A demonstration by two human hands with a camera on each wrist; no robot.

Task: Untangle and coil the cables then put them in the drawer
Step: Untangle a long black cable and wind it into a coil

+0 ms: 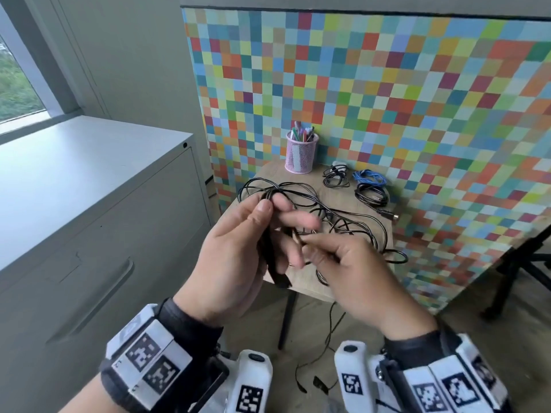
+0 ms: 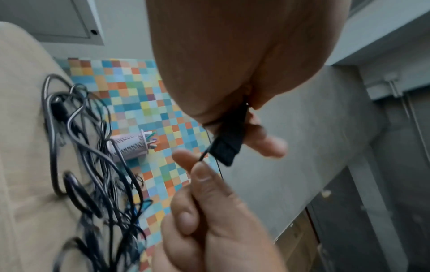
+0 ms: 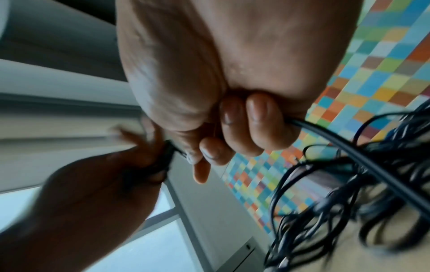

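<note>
Above the small wooden table [image 1: 301, 286], my left hand [image 1: 268, 211] grips a bundle of black cable, and a flat black end piece [image 1: 277, 272] hangs below its palm. In the left wrist view that end piece [image 2: 229, 143] sticks out between the fingers. My right hand [image 1: 310, 245] pinches a thin black cable [image 2: 203, 156] right beside it, and in the right wrist view its curled fingers [image 3: 256, 125] also hold a thicker black cable [image 3: 349, 152]. The loose black tangle [image 1: 343, 222] lies on the table behind both hands. A grey drawer cabinet [image 1: 89, 204] stands to the left, drawers closed.
At the back of the table stand a pink mesh pen cup [image 1: 301, 152], a small black coil [image 1: 336, 177], a blue coil [image 1: 369, 177] and another black coil [image 1: 372, 195]. One cable [image 1: 328, 347] hangs to the floor. A checkered board [image 1: 387, 84] stands behind, a tripod [image 1: 521, 263] at right.
</note>
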